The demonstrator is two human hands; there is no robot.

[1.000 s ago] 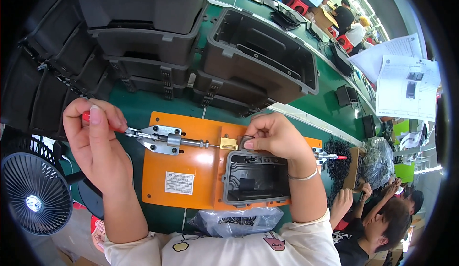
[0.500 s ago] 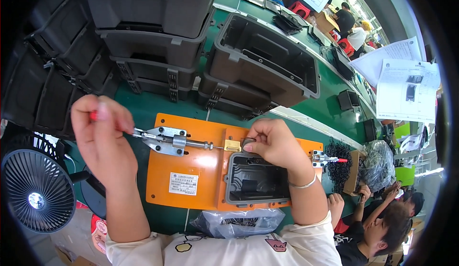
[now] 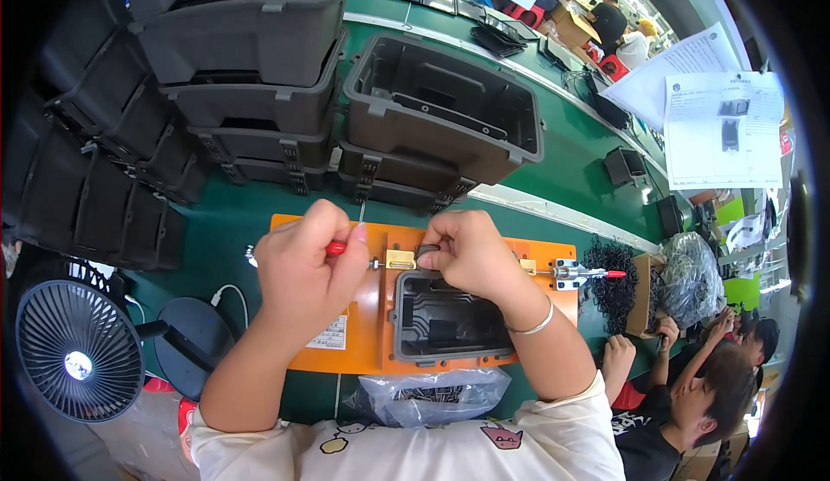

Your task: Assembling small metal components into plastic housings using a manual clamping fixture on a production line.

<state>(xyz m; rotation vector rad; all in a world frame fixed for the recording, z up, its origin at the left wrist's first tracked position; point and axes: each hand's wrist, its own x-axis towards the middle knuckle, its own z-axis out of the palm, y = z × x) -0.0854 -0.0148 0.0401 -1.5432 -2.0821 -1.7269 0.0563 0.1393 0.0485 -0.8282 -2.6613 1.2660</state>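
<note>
Left hand (image 3: 316,261) and red handle (image 3: 335,248) have swung rightward

Since the earlier frame, your left hand has brought the handle in over the orange fixture (image 3: 370,347). Its fingers are curled around it; your right hand's (image 3: 467,252) fingers pinch a small dark piece (image 3: 425,252) just right of the brass block (image 3: 400,260), at the far side of the grey housing (image 3: 445,308), which sits on the fixture on the tabletop (image 3: 588,213). Best to hold the piece steady, move the handle smoothly and keep your right fingertips clear of the brass block's path. Your left hand hides most of its clamp; the piece's underside and seating can't be made out.
</note>
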